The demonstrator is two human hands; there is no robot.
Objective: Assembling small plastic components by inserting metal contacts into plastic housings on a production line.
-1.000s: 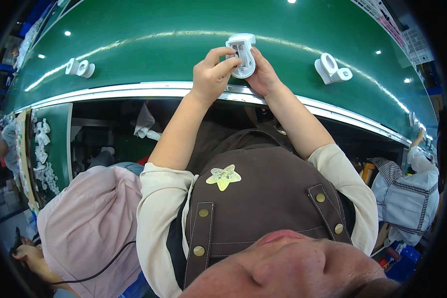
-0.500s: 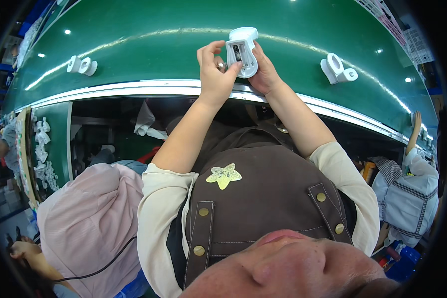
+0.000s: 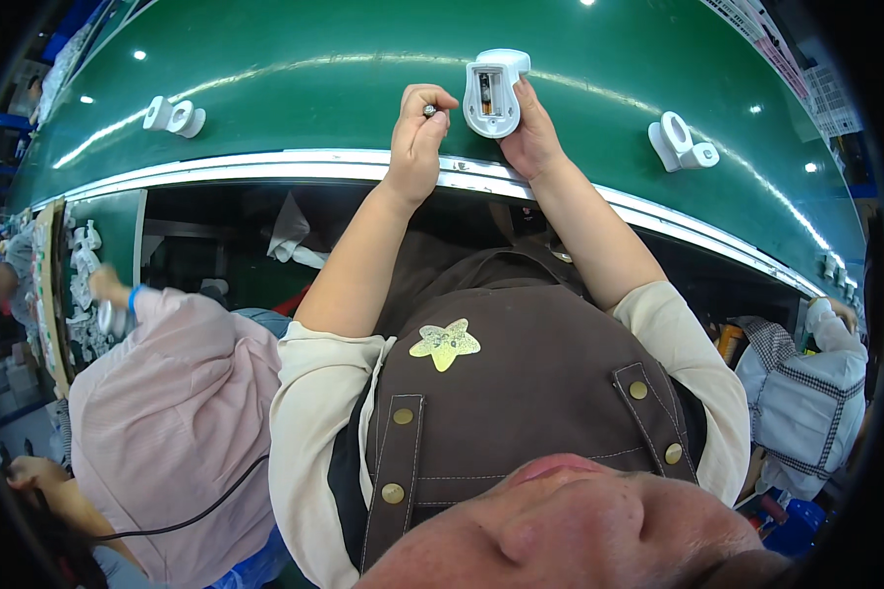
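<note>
My right hand (image 3: 533,137) grips a white plastic toilet-shaped device (image 3: 502,128) by its right side, above the bench. An uncovered battery compartment in its underside faces me, with a dark battery (image 3: 485,90) lying in it; the right part of the compartment looks vacant. Just left of the device and apart from it, my left hand (image 3: 415,140) is closed with curled fingers. The round metallic end of a battery (image 3: 429,111) pokes out between its thumb and fingers; the rest of that battery is hidden.
Similar white devices stand on the green bench (image 3: 314,108), one at left (image 3: 175,117) and one at right (image 3: 680,147). A metal strip (image 3: 295,165) edges the bench. Co-workers sit on either side, one in a pink top (image 3: 182,393); white parts (image 3: 86,255) lie by that person.
My left hand has drawn back leftward from the battery compartment. The device has shifted slightly right in my right hand. The left co-worker's arm now reaches toward the white parts.
</note>
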